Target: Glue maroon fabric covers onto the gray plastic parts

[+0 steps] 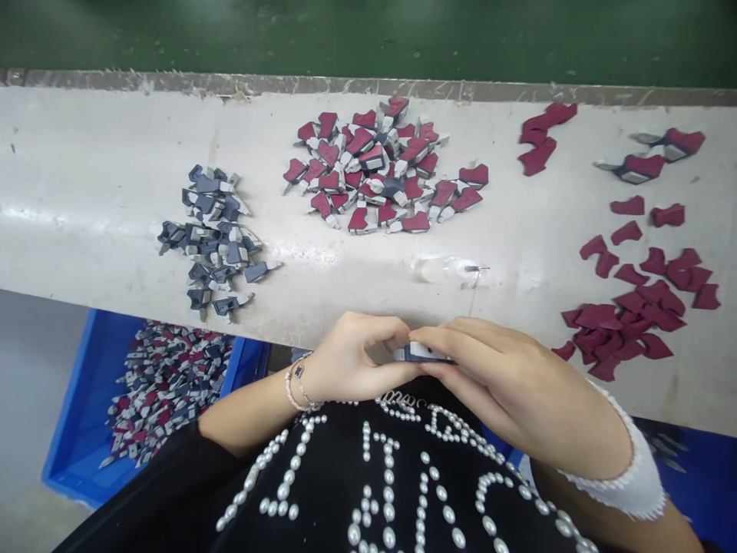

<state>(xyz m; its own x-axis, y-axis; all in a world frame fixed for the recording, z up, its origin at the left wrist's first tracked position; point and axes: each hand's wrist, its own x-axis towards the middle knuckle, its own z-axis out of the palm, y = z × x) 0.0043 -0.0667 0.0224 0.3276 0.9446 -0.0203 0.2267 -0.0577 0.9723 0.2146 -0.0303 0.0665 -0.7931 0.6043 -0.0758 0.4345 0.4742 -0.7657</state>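
Close to my body, just off the table's near edge, my left hand (pixel 360 357) and my right hand (pixel 489 369) meet around one small grey-and-white plastic part (pixel 426 352). The fingers of both hands are closed on it, and they hide much of its surface. Beyond my hands a small translucent white bottle (pixel 446 269) with a thin metal tip lies on the table. To the right spreads a loose pile of dark red flat pieces (pixel 639 315). Further off is a heap of assembled grey, white and red parts (pixel 368 169).
Grey-and-white parts without red (pixel 216 238) are piled on the table's left. A blue bin (pixel 74 430) full of parts stands below the near edge. Several red pieces (pixel 541 138) and two assembled parts (pixel 639 165) lie at the back right. A green surface (pixel 368 38) borders the table (pixel 86 192).
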